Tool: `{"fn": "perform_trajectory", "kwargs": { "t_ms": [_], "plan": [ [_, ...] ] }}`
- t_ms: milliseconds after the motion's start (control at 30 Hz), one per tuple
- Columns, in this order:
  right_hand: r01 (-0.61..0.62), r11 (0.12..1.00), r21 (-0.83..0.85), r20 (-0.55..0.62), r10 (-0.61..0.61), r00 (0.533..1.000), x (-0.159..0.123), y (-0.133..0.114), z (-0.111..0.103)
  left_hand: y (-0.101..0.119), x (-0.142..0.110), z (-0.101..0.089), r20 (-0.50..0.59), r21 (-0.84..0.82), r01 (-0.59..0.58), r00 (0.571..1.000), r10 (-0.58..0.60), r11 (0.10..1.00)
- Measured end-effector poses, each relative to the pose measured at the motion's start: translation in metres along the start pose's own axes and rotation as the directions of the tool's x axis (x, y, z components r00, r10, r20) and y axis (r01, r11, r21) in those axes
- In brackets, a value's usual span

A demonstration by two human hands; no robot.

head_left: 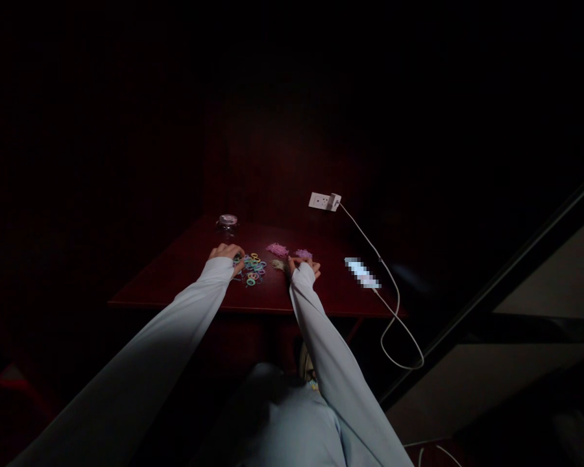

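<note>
A loose pile of small coloured elastic hair ties [254, 270] lies on the dark red table. My left hand [227, 253] rests at the pile's left edge, thumb and curved fingers apart around some of the ties. To the right, my right hand [306, 264] is closed with bent fingers, and whatever it may hold is too small to make out. Beside its fingertips is a small yellowish heap [278, 264]. A pink heap [277, 249] of thin pieces lies farther back, and a second, purplish-pink heap [303, 253] sits just beyond my right hand.
A clear jar with a lid [228, 222] stands at the back left of the table [175, 279]. On the right lies a lit phone [363, 273], its white cable [398, 305] running to a charger in the wall socket [320, 200]. The surroundings are very dark.
</note>
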State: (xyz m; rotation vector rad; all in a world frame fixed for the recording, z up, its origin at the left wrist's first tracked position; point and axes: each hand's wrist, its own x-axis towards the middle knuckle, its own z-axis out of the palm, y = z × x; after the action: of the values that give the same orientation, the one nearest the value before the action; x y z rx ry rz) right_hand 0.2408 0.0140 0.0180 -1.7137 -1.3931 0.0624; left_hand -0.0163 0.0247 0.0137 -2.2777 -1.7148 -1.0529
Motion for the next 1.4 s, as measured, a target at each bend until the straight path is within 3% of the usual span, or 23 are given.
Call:
{"fn": "perform_trajectory", "kwargs": {
  "t_ms": [100, 200, 267, 367, 467, 800, 1067, 1400],
  "plan": [
    [0.079, 0.997, -0.024, 0.066, -0.077, 0.995, -0.004, -0.010, -0.004, -0.004, 0.002, 0.004, 0.046, -0.021, 0.027, 0.999, -0.026, 0.999],
    [0.243, 0.969, -0.046, 0.164, -0.233, 0.959, -0.011, -0.020, -0.007, -0.005, 0.003, 0.004, 0.091, -0.028, 0.054, 0.994, -0.052, 0.998],
    [0.402, 0.914, -0.057, 0.246, -0.378, 0.893, -0.016, -0.026, -0.008, -0.004, 0.003, 0.002, 0.124, -0.015, 0.065, 0.990, -0.063, 0.998],
    [0.599, 0.799, -0.049, 0.365, -0.544, 0.756, -0.023, -0.033, -0.008, -0.001, 0.003, -0.002, 0.166, 0.017, 0.083, 0.983, -0.085, 0.996],
    [0.659, 0.750, -0.054, 0.406, -0.587, 0.701, -0.027, -0.038, -0.006, 0.001, 0.003, -0.003, 0.177, 0.028, 0.109, 0.978, -0.112, 0.994],
    [0.681, 0.721, -0.124, 0.441, -0.575, 0.689, -0.041, -0.054, -0.006, 0.000, 0.004, -0.003, 0.156, -0.007, 0.132, 0.979, -0.130, 0.991],
    [0.659, 0.736, -0.152, 0.395, -0.566, 0.724, -0.042, -0.051, 0.000, 0.000, 0.003, -0.002, 0.090, -0.081, 0.008, 0.996, 0.000, 0.997],
    [0.641, 0.757, -0.124, 0.412, -0.549, 0.727, -0.041, -0.052, -0.004, 0.005, 0.000, 0.001, 0.066, 0.007, 0.080, 0.995, -0.080, 0.997]
  ]
}}
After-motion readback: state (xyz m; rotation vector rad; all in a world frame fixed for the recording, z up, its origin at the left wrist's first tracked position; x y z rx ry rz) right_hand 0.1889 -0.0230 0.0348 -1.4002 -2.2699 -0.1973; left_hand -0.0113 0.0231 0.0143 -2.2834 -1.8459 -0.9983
